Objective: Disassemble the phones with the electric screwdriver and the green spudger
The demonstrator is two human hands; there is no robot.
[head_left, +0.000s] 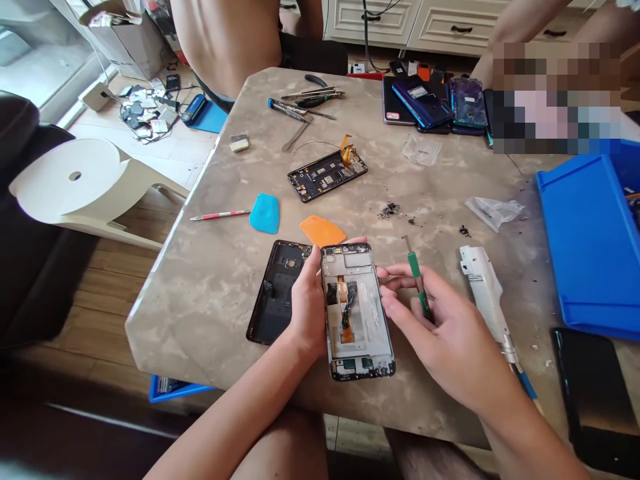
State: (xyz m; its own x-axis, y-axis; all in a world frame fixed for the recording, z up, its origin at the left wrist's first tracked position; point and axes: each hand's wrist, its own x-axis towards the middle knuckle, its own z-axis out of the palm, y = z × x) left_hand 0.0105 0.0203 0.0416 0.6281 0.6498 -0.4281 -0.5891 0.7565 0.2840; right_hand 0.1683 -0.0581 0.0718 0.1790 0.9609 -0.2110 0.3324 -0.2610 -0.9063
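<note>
Tabletop (200, 300): one mottled stone slab; a white stool (85, 180) stood off its left edge, and a co-worker's bare back (225, 40) showed beyond its far edge.

Right edge of tabletop: one blue tray (590, 247), with one white tool (483, 293) lying nearer the middle.

Far edge of tabletop: a row of phones (423, 103), at least four, partly overlapping; an exact count was not possible. Near them lay four or so drivers and tweezers (305, 100), loosely grouped.

Middle of tabletop: one opened phone (327, 175), two plastic bags (495, 212), one blue pick (265, 213), one orange pick (323, 231), and a small scatter of debris (389, 211).

Near edge of tabletop: one black back cover (275, 293) lay just under the left hand (307, 300).

Left hand: clenched around the phone frame (357, 313), fingers wrapped behind it, lifting it above the near edge of the tabletop.

Right hand (440, 327): pinched one green spudger (419, 283), fingertips just beside the frame.

Handling: the frame looked light and stiff but fragile, and probably slippery; safest held by its long edges, clear of the orange ribbon cable (343, 310).
</note>
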